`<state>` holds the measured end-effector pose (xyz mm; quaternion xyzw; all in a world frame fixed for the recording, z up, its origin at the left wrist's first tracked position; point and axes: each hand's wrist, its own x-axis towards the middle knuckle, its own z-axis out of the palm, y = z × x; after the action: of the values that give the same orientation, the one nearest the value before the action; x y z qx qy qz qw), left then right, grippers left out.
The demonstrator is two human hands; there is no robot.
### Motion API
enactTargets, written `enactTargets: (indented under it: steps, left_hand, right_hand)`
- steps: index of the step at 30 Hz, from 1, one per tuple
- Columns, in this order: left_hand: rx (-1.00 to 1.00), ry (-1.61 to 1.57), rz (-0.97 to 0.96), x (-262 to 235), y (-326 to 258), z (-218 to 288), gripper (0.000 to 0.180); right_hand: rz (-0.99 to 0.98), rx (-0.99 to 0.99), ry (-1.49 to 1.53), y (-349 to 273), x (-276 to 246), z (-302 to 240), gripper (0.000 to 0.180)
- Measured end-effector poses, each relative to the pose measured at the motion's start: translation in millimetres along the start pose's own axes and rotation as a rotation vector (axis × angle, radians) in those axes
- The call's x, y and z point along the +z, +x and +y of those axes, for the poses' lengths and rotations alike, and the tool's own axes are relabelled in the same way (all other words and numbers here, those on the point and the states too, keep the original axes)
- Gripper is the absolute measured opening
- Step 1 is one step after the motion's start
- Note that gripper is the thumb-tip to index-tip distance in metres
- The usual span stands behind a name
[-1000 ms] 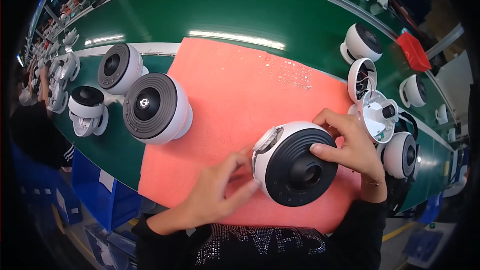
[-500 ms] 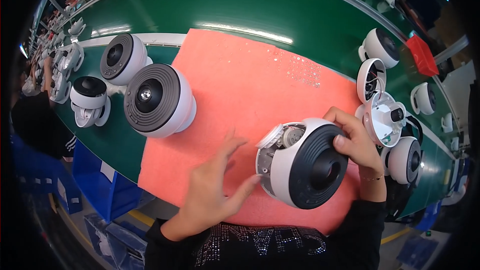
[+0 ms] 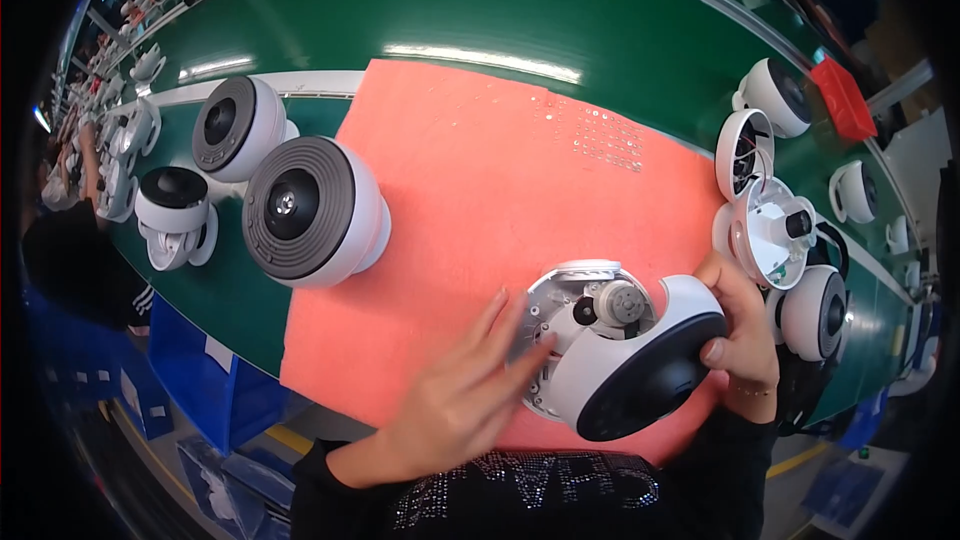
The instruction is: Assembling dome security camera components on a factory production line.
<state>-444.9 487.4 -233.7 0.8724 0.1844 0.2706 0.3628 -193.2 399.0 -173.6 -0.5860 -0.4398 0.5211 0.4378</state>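
A round white device (image 3: 590,365) with a dark face stands tilted over the pink mat (image 3: 480,210). Its side is open, baring a round metal motor-like part (image 3: 620,302) and a small dark part among white and grey fittings. My right hand (image 3: 742,325) grips the device's right side, thumb on the dark face and fingers behind the shell. Slightly blurred, my left hand (image 3: 455,405) is at the open side with its fingers stretched and apart. One fingertip overlaps the cavity's edge; whether it touches anything inside I cannot tell.
Similar round devices (image 3: 315,210) stand at the mat's left edge. An opened device (image 3: 770,230) with bared wiring lies at the right, beside more devices and a red bin (image 3: 843,100). Small clear dots (image 3: 610,140) speckle the mat. Another person (image 3: 75,250) is at far left.
The device has turned, its dark face tipping down and the open side widening to view, with the motor-like part more exposed. My left hand has moved right, up to the opening.
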Motion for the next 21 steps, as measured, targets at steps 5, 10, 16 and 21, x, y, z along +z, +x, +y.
enactTargets:
  steps: [5,10,16,21]
  left_hand:
    - [0.095,0.085,-0.079,-7.5,5.0,2.6,0.04]
    - [-0.025,-0.155,-0.105,-28.3,16.8,-16.7,0.03]
    - [0.023,-0.062,-0.117,-28.1,37.3,1.4,0.06]
    - [-0.095,0.184,-0.336,-46.1,51.3,-0.4,0.049]
  right_hand:
    - [0.021,-0.132,-0.058,-10.5,22.0,5.7,0.036]
    - [0.155,-0.161,-0.055,-8.2,31.6,10.0,0.032]
    - [0.193,-0.274,-0.272,-6.1,31.1,8.2,0.029]
    - [0.2,-0.203,-0.595,4.1,28.3,0.7,0.033]
